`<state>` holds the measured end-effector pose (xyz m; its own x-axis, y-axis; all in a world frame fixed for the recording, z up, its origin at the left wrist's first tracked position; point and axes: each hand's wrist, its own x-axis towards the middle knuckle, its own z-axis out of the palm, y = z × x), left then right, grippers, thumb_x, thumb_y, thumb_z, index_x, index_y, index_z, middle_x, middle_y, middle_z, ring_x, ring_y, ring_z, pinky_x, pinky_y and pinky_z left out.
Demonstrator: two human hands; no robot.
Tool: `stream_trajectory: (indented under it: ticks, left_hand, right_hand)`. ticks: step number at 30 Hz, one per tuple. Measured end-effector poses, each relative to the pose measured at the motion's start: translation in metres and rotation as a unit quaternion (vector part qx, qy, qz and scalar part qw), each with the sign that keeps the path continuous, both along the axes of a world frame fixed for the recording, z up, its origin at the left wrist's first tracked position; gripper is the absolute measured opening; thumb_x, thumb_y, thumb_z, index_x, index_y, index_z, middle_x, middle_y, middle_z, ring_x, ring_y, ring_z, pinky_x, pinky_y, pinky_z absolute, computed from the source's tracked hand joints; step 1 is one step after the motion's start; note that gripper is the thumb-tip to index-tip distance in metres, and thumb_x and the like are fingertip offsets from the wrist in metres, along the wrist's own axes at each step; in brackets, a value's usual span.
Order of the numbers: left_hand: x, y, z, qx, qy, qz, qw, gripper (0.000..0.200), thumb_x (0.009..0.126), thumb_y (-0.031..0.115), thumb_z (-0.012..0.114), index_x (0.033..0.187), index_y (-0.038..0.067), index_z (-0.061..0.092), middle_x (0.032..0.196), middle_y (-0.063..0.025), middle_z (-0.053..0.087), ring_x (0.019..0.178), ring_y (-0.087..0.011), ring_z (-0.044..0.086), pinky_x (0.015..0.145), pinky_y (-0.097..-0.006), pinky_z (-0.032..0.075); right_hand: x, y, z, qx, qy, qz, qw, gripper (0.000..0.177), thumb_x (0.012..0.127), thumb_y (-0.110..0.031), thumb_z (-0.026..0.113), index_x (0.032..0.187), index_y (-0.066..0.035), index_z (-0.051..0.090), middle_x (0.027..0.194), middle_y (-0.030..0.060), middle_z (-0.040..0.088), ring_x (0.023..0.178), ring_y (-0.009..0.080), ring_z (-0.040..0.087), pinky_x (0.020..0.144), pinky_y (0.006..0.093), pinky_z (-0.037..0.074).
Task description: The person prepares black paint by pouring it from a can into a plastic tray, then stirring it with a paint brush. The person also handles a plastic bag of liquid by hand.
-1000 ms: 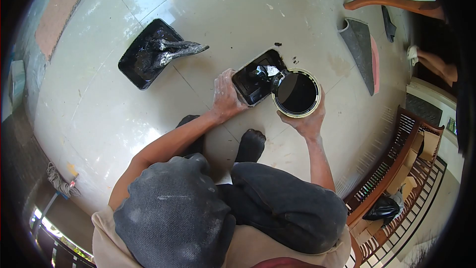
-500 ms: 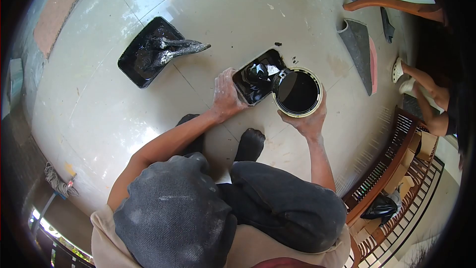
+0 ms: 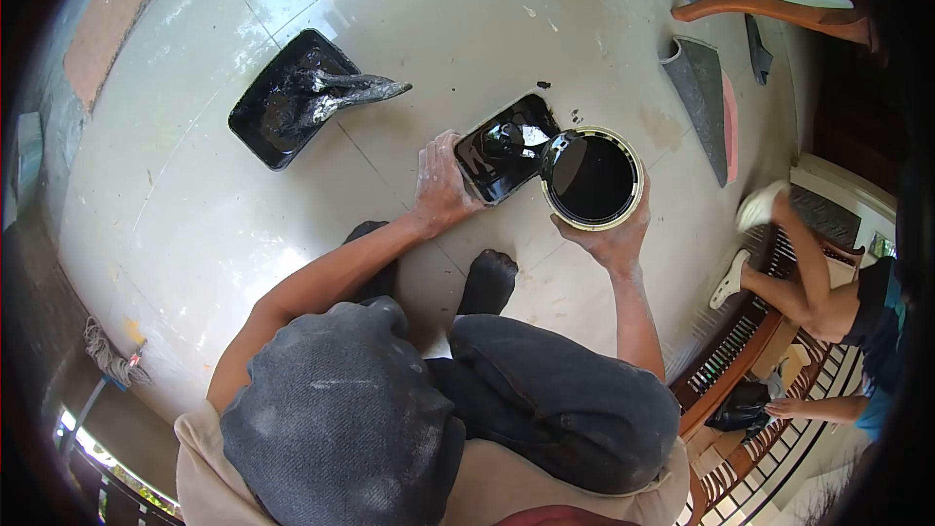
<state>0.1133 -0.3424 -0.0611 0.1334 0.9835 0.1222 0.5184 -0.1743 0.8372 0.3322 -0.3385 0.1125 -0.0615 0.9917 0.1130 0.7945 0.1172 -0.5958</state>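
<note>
My left hand (image 3: 443,185) grips the left side of a small rectangular black tray (image 3: 474,185) standing on the tiled floor. Black liquid lies in this tray, with glossy reflections on it. Fingers of my right hand (image 3: 618,234) are wrapped round a round can (image 3: 592,180) with a pale rim, held from below and the right. Dark liquid fills much of the can, whose left edge overlaps the tray's right side. A dark stream seems to run from the rim into the tray, though glare blurs it.
Another black tray (image 3: 255,141) at the upper left holds a dark, white-smeared tool (image 3: 365,93). A person's legs (image 3: 804,292) and hand (image 3: 784,407) show at the right by a wooden bench (image 3: 735,370). A wooden chair (image 3: 769,5) stands at the upper right.
My right hand and the can have shifted slightly right. The other person has moved further into view beside the bench, with a hand now at a black bag. My left hand stays on the tray.
</note>
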Motion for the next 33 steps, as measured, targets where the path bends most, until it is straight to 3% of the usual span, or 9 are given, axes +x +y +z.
stream_trajectory:
  ticks: [4,10,13,19,33]
  left_hand:
    - [0.000,0.000,0.005,0.006,-0.018,0.017,1.000,0.100,0.054,0.032,0.089,0.130,-0.001,0.035,0.124,-0.0183,0.043,0.117,-0.0370,0.043,0.099,-0.0473,0.034]
    - [-0.001,0.000,0.003,-0.015,0.002,-0.008,1.000,0.110,0.054,0.039,0.089,0.134,-0.007,0.028,0.128,-0.0227,0.041,0.116,-0.0405,0.042,0.100,-0.0489,0.034]
    - [0.001,-0.001,0.003,0.005,-0.010,0.019,1.000,0.102,0.053,0.035,0.090,0.131,-0.001,0.034,0.125,-0.0178,0.043,0.117,-0.0367,0.043,0.098,-0.0466,0.035]
    - [0.001,-0.001,0.001,-0.001,-0.004,0.015,1.000,0.104,0.053,0.036,0.091,0.132,-0.001,0.033,0.126,-0.0180,0.042,0.118,-0.0368,0.043,0.099,-0.0466,0.034]
    - [0.001,-0.001,0.000,-0.014,0.017,0.003,1.000,0.109,0.057,0.042,0.087,0.136,-0.008,0.028,0.127,-0.0239,0.043,0.118,-0.0403,0.042,0.102,-0.0489,0.034]
  right_hand:
    - [0.001,0.001,0.007,-0.008,-0.005,0.000,1.000,0.109,0.051,-0.026,0.096,0.138,0.002,0.035,0.121,0.0142,0.061,0.109,0.0255,0.063,0.094,0.0359,0.052]
    - [0.000,0.001,0.012,-0.024,0.033,-0.017,0.999,0.108,0.050,-0.025,0.096,0.137,0.002,0.037,0.121,0.0135,0.060,0.109,0.0248,0.063,0.094,0.0350,0.052]
    - [0.001,0.000,0.007,-0.045,0.050,-0.038,0.997,0.106,0.050,-0.025,0.096,0.135,0.001,0.038,0.121,0.0133,0.060,0.109,0.0248,0.063,0.094,0.0349,0.052]
    - [-0.001,0.000,0.002,-0.047,0.063,-0.042,0.996,0.104,0.050,-0.024,0.096,0.134,0.000,0.040,0.121,0.0134,0.060,0.109,0.0247,0.063,0.094,0.0352,0.052]
    - [-0.002,0.001,0.007,-0.071,0.070,-0.054,0.993,0.094,0.050,-0.023,0.095,0.127,-0.001,0.045,0.117,0.0125,0.060,0.104,0.0239,0.063,0.092,0.0346,0.053]
